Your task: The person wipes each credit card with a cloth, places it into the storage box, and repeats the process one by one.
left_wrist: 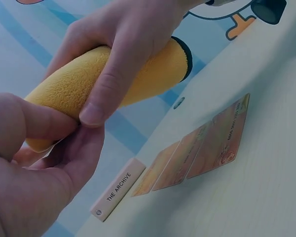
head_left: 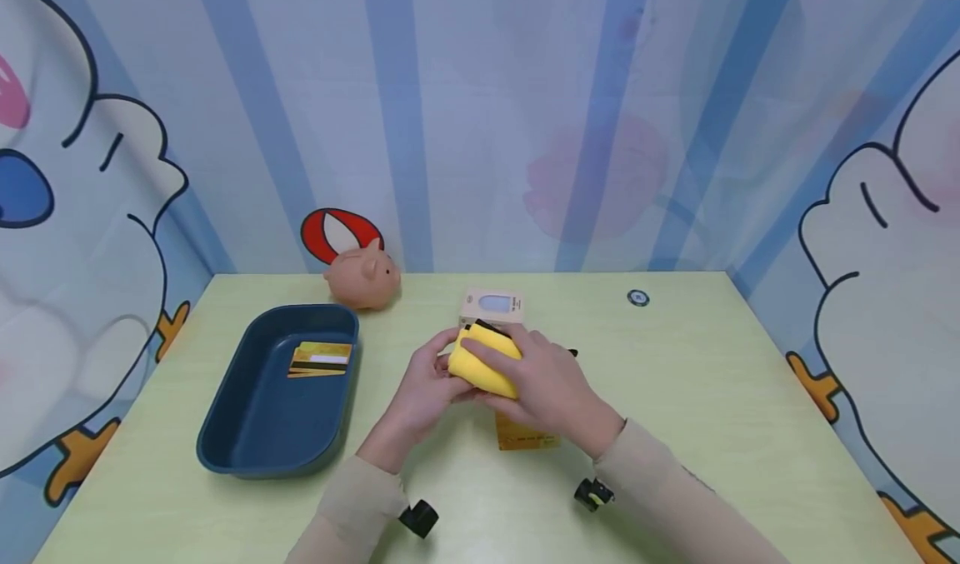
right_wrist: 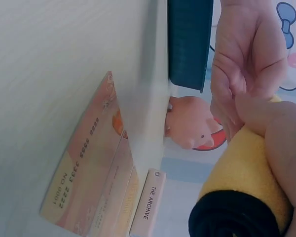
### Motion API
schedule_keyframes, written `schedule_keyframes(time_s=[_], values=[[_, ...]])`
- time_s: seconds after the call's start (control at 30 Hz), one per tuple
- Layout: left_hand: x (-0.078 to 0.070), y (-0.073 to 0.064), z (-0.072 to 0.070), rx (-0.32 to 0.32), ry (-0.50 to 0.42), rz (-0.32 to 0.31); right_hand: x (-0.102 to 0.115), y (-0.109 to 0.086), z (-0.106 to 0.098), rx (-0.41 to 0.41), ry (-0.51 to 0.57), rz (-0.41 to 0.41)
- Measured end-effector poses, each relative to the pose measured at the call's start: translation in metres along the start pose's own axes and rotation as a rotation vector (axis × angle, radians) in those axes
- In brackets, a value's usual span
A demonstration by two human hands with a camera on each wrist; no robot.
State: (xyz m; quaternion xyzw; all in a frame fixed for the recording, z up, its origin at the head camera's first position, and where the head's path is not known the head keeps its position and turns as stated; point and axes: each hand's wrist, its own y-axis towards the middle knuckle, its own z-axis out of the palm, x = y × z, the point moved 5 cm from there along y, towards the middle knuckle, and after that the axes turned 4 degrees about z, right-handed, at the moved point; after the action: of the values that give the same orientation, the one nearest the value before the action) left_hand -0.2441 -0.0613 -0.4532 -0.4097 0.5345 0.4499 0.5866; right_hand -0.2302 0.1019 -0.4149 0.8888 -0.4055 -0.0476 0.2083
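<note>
Across the lower half of the head view spreads a pale yellow-green table (head_left: pixel 720 431) with faint streaks, meeting a light-blue backdrop (head_left: pixel 480 131) with darker blue stripes. White cartoon figures outlined in black fill the left and right edges of the frame; a red-and-white ball print (head_left: pixel 317 232) shows behind the pink piggy bank (head_left: pixel 363 279).

At centre, the yellow roll (head_left: pixel 483 362), fuzzy and black at one end, is held raised above the table. The right hand (head_left: pixel 551 381) grips it with fingers curled round its side; the left hand (head_left: pixel 420 393) pinches its other end.

At left of centre, a dark blue tray (head_left: pixel 262 431) holds gold bank-style cards (head_left: pixel 320 359) with a black stripe. A small round disc (head_left: pixel 638 297) lies toward the upper right of the table; its marking is too small to read.

Behind the hands lies a pale box (head_left: pixel 491 304), its side lettered "THE ARCHIVE" in both wrist views. At lower left of the right wrist view, a row of orange-gold cards (right_wrist: pixel 84 173) leads to the box; the nearest reads "3333 2222" and "NO 0001".
</note>
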Motion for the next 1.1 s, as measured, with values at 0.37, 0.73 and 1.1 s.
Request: schedule_keyframes(time_s=[0.37, 0.73, 1.1], values=[[-0.004, -0.001, -0.012, -0.063, -0.030, 0.004, 0.002, 0.005, -0.009, 0.045, -0.059, 0.008], [-0.018, -0.006, -0.021, -0.081, -0.062, 0.039, -0.006, -0.001, -0.017, 0.018, 0.021, 0.017], [-0.026, -0.014, -0.031, -0.081, -0.086, 0.042, -0.023, -0.013, -0.014, -0.039, 0.029, -0.002]])
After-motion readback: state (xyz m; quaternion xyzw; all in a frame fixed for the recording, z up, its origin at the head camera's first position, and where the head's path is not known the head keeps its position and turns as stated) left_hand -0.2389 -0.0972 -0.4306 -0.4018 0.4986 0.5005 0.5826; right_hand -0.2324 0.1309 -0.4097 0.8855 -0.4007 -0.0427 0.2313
